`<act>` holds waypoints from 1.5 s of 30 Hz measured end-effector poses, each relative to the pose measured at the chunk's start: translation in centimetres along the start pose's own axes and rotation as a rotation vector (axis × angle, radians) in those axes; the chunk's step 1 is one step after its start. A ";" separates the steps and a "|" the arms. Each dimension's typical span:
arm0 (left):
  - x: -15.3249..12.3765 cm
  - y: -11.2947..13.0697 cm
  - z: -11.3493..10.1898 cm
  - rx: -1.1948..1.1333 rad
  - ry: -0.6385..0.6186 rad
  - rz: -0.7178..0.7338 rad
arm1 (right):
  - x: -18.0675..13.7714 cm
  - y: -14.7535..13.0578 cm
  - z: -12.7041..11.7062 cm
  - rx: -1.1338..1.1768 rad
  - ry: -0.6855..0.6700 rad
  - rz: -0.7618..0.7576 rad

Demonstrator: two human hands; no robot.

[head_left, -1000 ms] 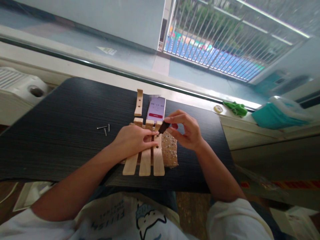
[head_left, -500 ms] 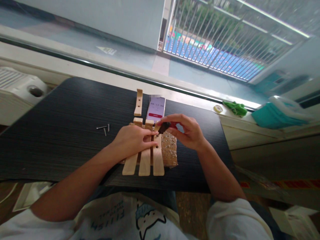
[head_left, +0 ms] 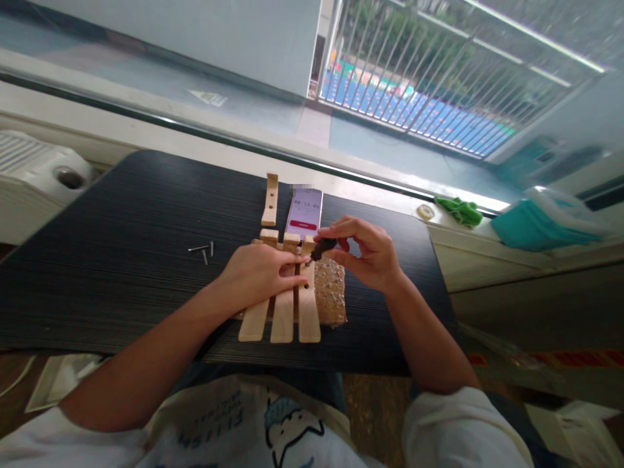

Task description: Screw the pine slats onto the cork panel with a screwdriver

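Three pale wooden slats lie side by side on the black table, joined near their far ends. My left hand lies flat on them, fingers stretched toward the right slat, pressing them down. My right hand pinches a small dark tool handle, its tip at the far end of the right slat. A clear bag of small parts lies just right of the slats, under my right hand.
A loose wooden piece with holes and a phone showing a timer lie beyond the slats. A few metal screws lie to the left. A green cloth and teal bag rest on the sill.
My right hand has shifted its fingers round the dark tool handle, turning it slightly in place. My left hand and the slats have stayed put.
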State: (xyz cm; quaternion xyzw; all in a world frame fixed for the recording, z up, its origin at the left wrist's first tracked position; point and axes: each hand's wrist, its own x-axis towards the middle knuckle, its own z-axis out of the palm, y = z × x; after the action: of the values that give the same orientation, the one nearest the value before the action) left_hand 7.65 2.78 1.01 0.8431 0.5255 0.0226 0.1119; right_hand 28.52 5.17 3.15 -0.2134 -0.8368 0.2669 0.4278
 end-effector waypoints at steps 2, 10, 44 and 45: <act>0.0 0.0 0.0 -0.004 -0.005 -0.004 | 0.1 0.0 0.1 0.005 0.015 -0.008; -0.1 0.0 0.0 0.000 0.001 0.005 | 0.1 0.1 0.4 0.008 0.057 -0.028; -0.1 0.0 -0.2 -0.028 -0.003 0.007 | 0.1 -0.1 1.8 -0.203 0.233 -0.124; -0.1 0.0 -0.2 -0.029 -0.005 0.003 | 0.1 -0.1 1.8 -0.217 0.242 -0.133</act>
State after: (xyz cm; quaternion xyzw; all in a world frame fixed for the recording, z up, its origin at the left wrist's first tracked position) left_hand 7.57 2.75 1.25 0.8423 0.5235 0.0283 0.1256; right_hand 26.95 4.66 2.37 -0.2331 -0.8153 0.1185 0.5166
